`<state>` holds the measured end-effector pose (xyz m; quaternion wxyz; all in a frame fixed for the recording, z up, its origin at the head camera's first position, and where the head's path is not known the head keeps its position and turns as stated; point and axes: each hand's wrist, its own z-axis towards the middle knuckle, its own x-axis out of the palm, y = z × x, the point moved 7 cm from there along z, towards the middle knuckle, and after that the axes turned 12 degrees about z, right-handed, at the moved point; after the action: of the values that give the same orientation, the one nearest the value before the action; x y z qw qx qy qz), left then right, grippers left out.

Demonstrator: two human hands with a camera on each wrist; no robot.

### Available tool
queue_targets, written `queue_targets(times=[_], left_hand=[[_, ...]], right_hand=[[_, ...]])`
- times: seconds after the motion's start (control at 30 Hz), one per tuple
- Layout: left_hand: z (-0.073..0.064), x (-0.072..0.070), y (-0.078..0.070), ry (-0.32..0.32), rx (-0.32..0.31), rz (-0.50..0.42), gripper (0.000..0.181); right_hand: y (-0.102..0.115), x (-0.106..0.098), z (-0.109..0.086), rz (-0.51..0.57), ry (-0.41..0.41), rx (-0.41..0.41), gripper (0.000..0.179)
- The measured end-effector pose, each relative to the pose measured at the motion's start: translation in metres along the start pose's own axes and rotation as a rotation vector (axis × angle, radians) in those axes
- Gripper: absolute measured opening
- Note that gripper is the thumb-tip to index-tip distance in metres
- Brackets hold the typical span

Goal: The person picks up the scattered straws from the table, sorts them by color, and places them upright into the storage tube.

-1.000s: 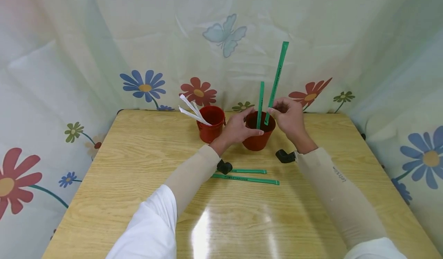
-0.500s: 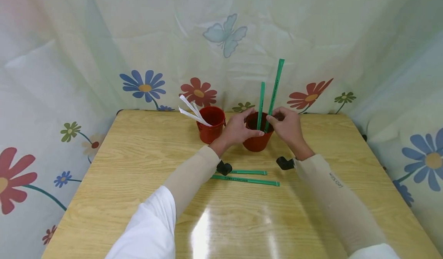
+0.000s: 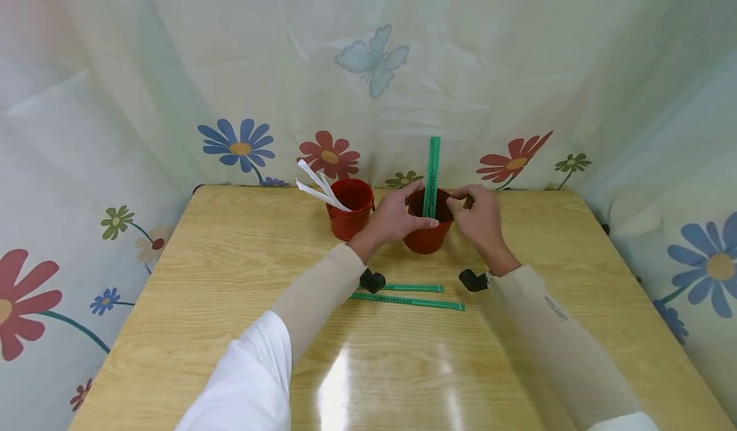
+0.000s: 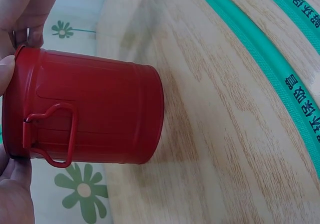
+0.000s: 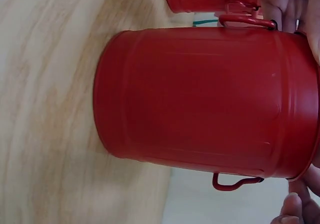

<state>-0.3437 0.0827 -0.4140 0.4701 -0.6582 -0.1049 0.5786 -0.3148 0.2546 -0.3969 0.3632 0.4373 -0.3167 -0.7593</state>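
Note:
A red metal bucket (image 3: 427, 241) stands upright at the back of the table, right of centre. My left hand (image 3: 396, 217) grips its rim from the left, thumb at the front and fingers behind. Two green wrapped straws (image 3: 431, 178) stand close together in it, their lower ends hidden inside. My right hand (image 3: 479, 217) is at the rim's right side, fingers loosely bent, with no straw between them. In the left wrist view the bucket (image 4: 95, 107) shows a small wire handle (image 4: 55, 134); the right wrist view shows right-hand fingertips (image 5: 291, 206) by the rim.
A second red bucket (image 3: 348, 225) stands just left, with several white wrapped straws (image 3: 322, 191) leaning out of it. Two more green straws (image 3: 414, 300) lie on the wooden table (image 3: 230, 303) in front, partly under my left wrist's black camera (image 3: 374, 282). A flowered curtain (image 3: 276, 66) rises behind.
My right hand has lowered a green straw into the right bucket and let it go; the straw now stands against the other one. My left hand has stayed on the rim.

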Motion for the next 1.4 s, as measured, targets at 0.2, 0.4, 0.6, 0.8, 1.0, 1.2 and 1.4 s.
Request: queue_targets(times=[0.2, 0.4, 0.6, 0.8, 1.0, 1.2, 1.4], left_hand=[[0.0, 0.001, 0.002, -0.011, 0.005, 0.005, 0.085], [-0.001, 0.0, 0.0, -0.026, 0.031, 0.015, 0.084], [-0.002, -0.001, -0.001, -0.032, 0.049, 0.018, 0.083], [0.0, -0.001, 0.002, -0.02, 0.034, 0.019, 0.086], [0.0, -0.002, 0.001, -0.021, 0.017, 0.033, 0.085], [-0.001, -0.002, -0.001, -0.02, 0.021, 0.027, 0.086], [-0.001, 0.0, 0.0, -0.009, 0.004, 0.027, 0.086]], right_hand=[[0.013, -0.002, -0.023, 0.027, -0.051, -0.088, 0.009], [0.033, 0.0, -0.063, 0.054, 0.001, -0.212, 0.006], [0.035, 0.019, -0.097, 0.02, 0.328, -0.262, 0.012], [0.02, 0.056, -0.129, -0.197, 0.725, -0.309, 0.009], [0.024, 0.077, -0.147, -0.364, 0.862, -0.437, 0.021], [0.033, 0.086, -0.152, -0.524, 0.983, -0.433, 0.022], [0.034, 0.082, -0.156, -0.555, 1.051, -0.379, 0.018]])
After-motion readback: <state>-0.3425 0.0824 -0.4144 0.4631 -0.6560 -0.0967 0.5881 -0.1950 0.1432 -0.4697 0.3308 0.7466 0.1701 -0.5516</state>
